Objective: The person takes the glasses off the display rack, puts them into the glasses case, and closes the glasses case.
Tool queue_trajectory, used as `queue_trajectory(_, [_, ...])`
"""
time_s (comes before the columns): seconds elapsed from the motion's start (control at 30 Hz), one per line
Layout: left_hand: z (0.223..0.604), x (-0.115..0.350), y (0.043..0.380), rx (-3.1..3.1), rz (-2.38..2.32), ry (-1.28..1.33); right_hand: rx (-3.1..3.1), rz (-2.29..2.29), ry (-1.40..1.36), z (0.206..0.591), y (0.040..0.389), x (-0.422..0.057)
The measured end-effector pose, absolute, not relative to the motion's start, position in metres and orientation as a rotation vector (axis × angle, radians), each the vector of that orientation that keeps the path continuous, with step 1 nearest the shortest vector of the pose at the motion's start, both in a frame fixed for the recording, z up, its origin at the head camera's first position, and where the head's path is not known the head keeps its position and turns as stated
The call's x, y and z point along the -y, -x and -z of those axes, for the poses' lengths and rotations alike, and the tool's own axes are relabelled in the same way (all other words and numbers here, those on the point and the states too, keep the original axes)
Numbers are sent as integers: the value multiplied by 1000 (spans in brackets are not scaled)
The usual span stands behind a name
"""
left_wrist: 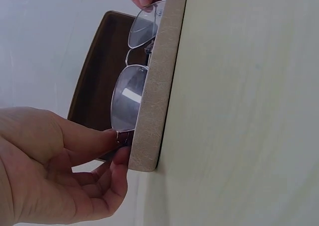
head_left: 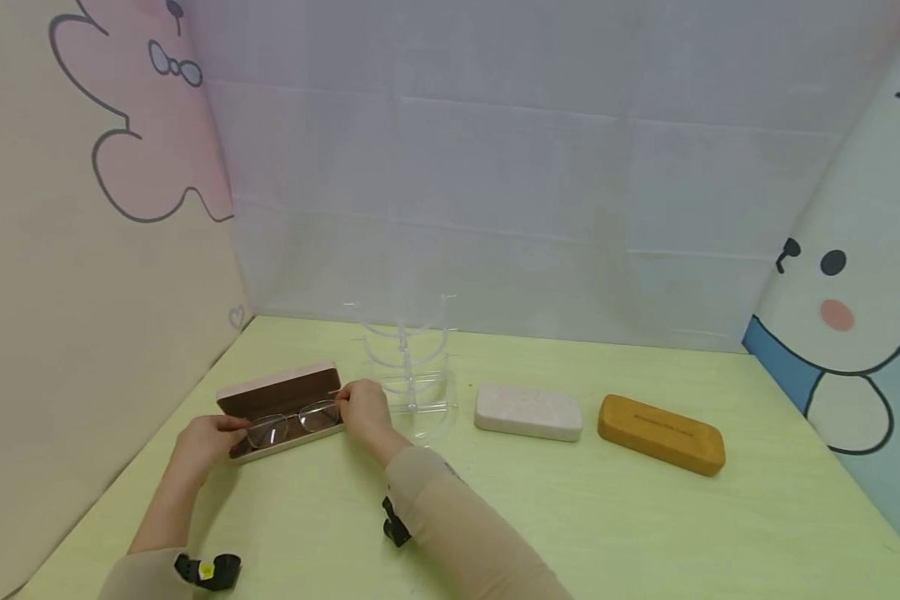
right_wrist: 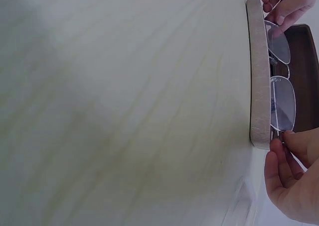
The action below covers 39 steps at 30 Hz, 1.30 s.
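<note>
A pair of thin-rimmed eyeglasses (head_left: 268,432) sits partly within an opened glasses case (head_left: 292,440), lenses standing up above its front wall. The case has a pale outside and a brown lining, and its lid (left_wrist: 97,71) leans back. My left hand (head_left: 204,442) pinches the left end of the glasses between thumb and fingers at the hinge. At the opposite end, my right hand (head_left: 366,410) pinches the other hinge, close over the case's right end. Both lenses show clearly in the left wrist view, with the lower parts of the frame hidden behind the case wall.
Just right of the case stands a clear acrylic tiered display stand (head_left: 408,375). A closed white glasses case (head_left: 528,412) lies farther right, then a closed mustard-yellow case (head_left: 662,433). A pale curtain (head_left: 495,208) hangs behind the yellow-green table (head_left: 570,517).
</note>
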<state>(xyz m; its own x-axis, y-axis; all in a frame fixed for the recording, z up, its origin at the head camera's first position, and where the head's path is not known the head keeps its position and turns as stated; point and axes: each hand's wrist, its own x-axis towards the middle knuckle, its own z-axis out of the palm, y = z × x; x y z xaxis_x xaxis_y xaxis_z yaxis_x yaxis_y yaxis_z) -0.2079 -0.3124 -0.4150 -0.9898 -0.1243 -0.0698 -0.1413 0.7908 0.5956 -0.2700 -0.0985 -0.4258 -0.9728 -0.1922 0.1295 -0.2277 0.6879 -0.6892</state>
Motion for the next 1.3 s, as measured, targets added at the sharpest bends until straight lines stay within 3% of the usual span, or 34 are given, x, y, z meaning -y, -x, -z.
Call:
queue_trajectory(0.7, [411,309,211,-2819,-1051,183,2985,-1117,-533,420,269,92])
queue_trajectory(0.97, [404,317,204,-2882,-932,284,2979,-1106,-455,418,268,100])
queue_trajectory(1.3, [400,315,203,-2800,-1212,358,2902,-1205,-577,410,269,100])
